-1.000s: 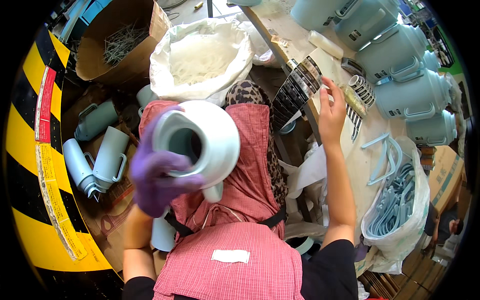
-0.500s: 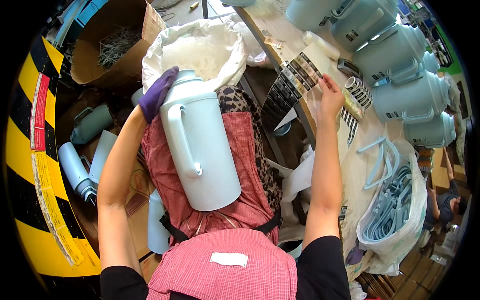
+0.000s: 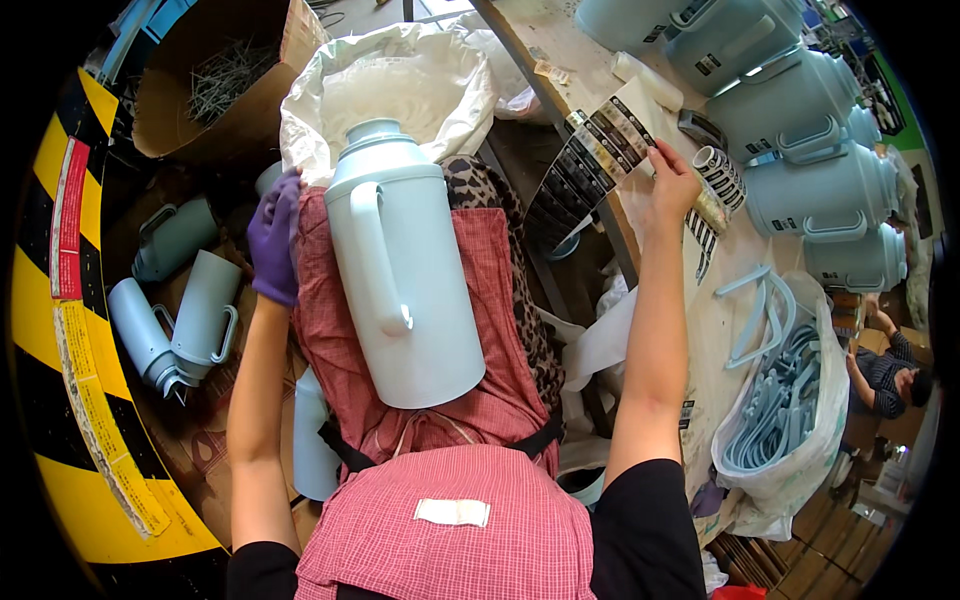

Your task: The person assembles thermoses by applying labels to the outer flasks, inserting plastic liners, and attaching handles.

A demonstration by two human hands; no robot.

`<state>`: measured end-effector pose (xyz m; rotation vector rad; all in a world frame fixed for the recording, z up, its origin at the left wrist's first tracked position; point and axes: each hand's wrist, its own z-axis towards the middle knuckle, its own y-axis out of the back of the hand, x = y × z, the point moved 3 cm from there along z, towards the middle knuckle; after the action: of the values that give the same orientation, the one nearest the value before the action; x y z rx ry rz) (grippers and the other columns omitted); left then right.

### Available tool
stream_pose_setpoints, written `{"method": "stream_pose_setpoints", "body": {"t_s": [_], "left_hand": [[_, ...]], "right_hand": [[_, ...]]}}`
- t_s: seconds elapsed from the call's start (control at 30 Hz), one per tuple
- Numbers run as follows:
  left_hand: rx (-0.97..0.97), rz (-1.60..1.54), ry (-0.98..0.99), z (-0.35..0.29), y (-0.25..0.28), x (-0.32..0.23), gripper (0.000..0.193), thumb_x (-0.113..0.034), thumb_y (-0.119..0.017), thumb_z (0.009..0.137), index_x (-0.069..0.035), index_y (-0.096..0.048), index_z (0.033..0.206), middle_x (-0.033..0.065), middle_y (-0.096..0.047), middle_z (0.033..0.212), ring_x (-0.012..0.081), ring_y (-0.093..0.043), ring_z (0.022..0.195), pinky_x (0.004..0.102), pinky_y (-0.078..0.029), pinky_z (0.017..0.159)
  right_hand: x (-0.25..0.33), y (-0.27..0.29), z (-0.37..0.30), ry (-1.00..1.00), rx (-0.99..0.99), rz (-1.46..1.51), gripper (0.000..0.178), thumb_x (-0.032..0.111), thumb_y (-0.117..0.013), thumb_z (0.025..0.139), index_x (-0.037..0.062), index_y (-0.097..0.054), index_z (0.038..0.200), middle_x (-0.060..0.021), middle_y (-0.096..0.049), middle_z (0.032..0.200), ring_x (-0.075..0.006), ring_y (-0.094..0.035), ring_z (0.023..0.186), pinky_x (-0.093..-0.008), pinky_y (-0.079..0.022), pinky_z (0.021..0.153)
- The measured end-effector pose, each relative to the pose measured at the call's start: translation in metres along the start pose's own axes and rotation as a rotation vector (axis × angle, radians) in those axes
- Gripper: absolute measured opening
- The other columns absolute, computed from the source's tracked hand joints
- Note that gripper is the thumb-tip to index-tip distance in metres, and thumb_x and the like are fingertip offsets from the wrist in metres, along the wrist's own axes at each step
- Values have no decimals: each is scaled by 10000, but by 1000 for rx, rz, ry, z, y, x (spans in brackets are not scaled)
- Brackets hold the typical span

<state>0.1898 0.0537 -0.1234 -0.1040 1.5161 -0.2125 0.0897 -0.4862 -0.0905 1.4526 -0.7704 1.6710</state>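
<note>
We have the pale blue plastic jug with a cylindrical body and side handle [image 3: 430, 300] lying across the red checked cloth apron [image 3: 500, 300] on the lap, its mouth toward twelve o'clock and its handle facing up. A second ago its mouth faced the camera in our left grasp; half a second ago it already lay like this, with our gloved hand at its neck. Now our left hand in a purple glove [image 3: 272, 242] has left it and sits just beside it, between nine and ten o'clock, at the apron's edge, fingers partly curled; we cannot tell whether they grip the cloth. At two o'clock our bare right hand [image 3: 676, 184] has thumb and fingertips pinched together on the edge of the black sheet of printed labels [image 3: 578, 172], which hangs over the pale wooden table's [image 3: 718, 330] edge, much as it did half a second ago. The white woven sack of pale rings [image 3: 308, 125] stands at twelve o'clock, the brown cardboard box of thin metal rods [image 3: 158, 110] at half past ten, and more blue jugs [image 3: 208, 305] lie at nine.
</note>
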Motion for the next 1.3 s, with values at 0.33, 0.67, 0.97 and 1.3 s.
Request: {"method": "stream_pose_setpoints", "body": {"t_s": [0.33, 0.67, 0.97, 1.3], "left_hand": [[28, 544, -393, -157, 2, -34, 207, -154, -594, 996, -1, -658, 1121, 167, -622, 1326, 289, -591, 1214, 407, -456, 1047], [409, 841, -667, -213, -62, -18, 754, -472, -788, 822, -48, -507, 1379, 267, -426, 1535, 493, -405, 1419, 601, -336, 1162], [427, 839, -768, -223, -66, -21, 591, -201, -803, 828, -176, -563, 1367, 306, -393, 1549, 516, -344, 1460, 627, -321, 1161], [482, 965, -683, -228, -76, -23, 414, -227, -815, 819, -404, -724, 1183, 173, -328, 1612, 469, -249, 1507, 614, -200, 1227]], "right_hand": [[74, 38, -126, 195, 359, -298, 140, -33, -748, 874, -9, -747, 1012, -59, -723, 984, -114, -679, 869, -238, -535, 802], [109, -30, -259, -542, 1150, -121, 317, -58, -779, 820, -12, -637, 1099, -77, -728, 916, -111, -710, 840, -229, -568, 738], [109, -41, -281, -437, 1217, -295, 327, -9, -798, 827, -10, -623, 1103, -60, -730, 888, -101, -720, 802, -238, -565, 717], [55, 16, -238, 57, 865, -521, 609, 156, -904, 721, 99, -623, 1258, -49, -551, 1209, -167, -622, 1012, -300, -520, 788]]}}
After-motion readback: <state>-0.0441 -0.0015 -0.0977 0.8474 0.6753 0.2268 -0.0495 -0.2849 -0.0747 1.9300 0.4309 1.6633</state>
